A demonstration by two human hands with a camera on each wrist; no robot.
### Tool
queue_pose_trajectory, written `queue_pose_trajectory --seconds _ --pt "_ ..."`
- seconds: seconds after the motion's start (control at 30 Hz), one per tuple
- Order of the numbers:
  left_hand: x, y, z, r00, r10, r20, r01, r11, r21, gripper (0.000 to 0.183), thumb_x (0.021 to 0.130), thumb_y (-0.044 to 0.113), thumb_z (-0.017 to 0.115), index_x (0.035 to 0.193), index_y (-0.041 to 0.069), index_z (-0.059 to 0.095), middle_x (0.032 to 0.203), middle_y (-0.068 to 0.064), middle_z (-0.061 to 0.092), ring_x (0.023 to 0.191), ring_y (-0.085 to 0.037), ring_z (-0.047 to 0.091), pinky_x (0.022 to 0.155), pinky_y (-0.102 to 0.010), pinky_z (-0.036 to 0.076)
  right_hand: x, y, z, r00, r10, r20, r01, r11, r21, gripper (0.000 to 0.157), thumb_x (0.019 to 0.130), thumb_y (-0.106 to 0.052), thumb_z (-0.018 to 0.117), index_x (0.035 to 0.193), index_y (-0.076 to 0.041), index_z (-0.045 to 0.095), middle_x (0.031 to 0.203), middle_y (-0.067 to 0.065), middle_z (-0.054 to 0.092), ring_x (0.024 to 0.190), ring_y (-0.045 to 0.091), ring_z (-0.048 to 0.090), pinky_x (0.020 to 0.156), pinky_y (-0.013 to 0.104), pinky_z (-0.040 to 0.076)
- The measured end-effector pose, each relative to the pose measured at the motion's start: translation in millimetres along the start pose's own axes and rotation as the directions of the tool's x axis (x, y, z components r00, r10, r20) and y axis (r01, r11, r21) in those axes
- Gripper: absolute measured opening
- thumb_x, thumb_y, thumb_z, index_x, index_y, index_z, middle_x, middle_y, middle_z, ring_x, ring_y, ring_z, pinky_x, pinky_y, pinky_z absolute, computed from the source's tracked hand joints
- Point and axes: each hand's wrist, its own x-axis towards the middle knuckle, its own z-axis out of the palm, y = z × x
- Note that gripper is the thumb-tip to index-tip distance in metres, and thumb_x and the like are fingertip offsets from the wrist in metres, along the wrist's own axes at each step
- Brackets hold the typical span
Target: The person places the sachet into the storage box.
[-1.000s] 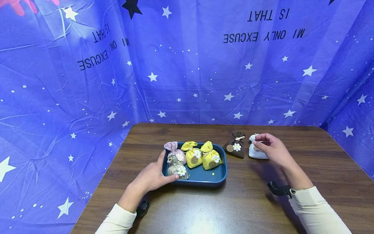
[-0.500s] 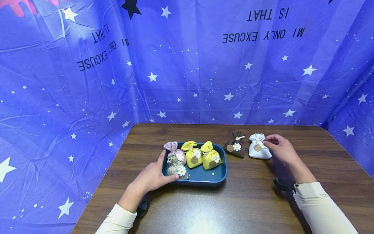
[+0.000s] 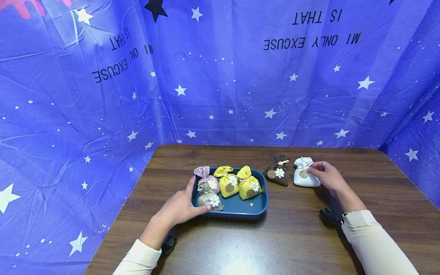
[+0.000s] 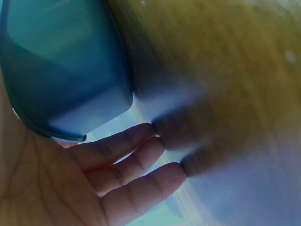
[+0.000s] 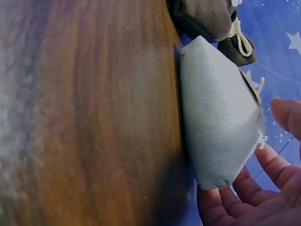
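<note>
My left hand (image 3: 178,206) rests around the left end of a blue box (image 3: 237,214), thumb at its front rim. In the left wrist view, several straight fingers (image 4: 136,188) reach down to the table beside the box. Inside the box sit a pink sachet (image 3: 207,179), a grey sachet (image 3: 206,198) and two yellow sachets (image 3: 227,189), each with a white flower. At the right, my right hand (image 3: 331,179) is beside a white sachet (image 3: 306,181); fingertips are at its edge, the thumb apart from it in the right wrist view.
A brown sachet (image 3: 278,177) lies on the wooden table (image 3: 275,236) between the box and the white sachet. A blue curtain (image 3: 220,95) with stars hangs behind and along the sides of the table.
My right hand has drawn back rightward from over the white sachet's top to its right side, then shifted slightly toward it. My left hand and the box have stayed in place.
</note>
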Motion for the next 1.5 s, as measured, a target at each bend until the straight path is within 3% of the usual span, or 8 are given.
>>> queue_pose_trajectory --seconds 0.3,0.5,1.23,1.5 --pt "-0.4 0.0 0.4 1.0 -0.003 -0.001 0.003 1.0 0.002 0.124 0.072 0.08 0.064 0.159 0.006 0.014 0.123 -0.028 0.062 0.114 -0.039 0.06 0.096 -0.051 0.047 5.5 3.8 3.1 0.996 0.055 0.073 -0.056 0.998 0.008 0.048 0.098 -0.028 0.061 0.121 0.012 0.05 0.111 0.02 0.057 0.095 0.02 0.05 0.071 0.022 0.044" --pt "0.3 0.0 0.2 1.0 -0.003 -0.003 0.003 1.0 0.004 0.124 0.072 0.08 0.064 0.159 0.007 0.015 0.124 -0.028 0.062 0.115 -0.039 0.06 0.096 -0.051 0.047 6.4 5.1 3.1 0.994 0.062 0.085 -0.063 0.998 0.007 0.042 0.098 -0.024 0.061 0.12 0.012 0.051 0.107 0.017 0.057 0.092 0.018 0.05 0.068 0.023 0.045" --pt "0.1 0.6 -0.4 1.0 0.0 -0.01 0.0 1.0 0.001 0.124 0.072 0.081 0.063 0.159 0.007 0.014 0.12 -0.027 0.064 0.113 -0.038 0.061 0.096 -0.051 0.047 0.8 -2.5 6.0 0.999 -0.031 0.025 0.029 0.998 0.047 0.037 0.094 -0.01 0.066 0.118 0.015 0.052 0.101 0.015 0.062 0.082 0.004 0.052 0.066 0.019 0.045" --pt "-1.3 0.4 1.0 1.0 0.001 -0.013 -0.001 1.0 -0.002 0.123 0.072 0.08 0.065 0.159 0.008 0.015 0.12 -0.026 0.064 0.112 -0.037 0.062 0.096 -0.05 0.047 0.0 0.5 6.8 0.999 -0.035 0.018 0.033 0.996 0.081 0.038 0.095 -0.01 0.065 0.119 0.017 0.052 0.095 0.007 0.06 0.081 0.003 0.052 0.066 0.019 0.045"
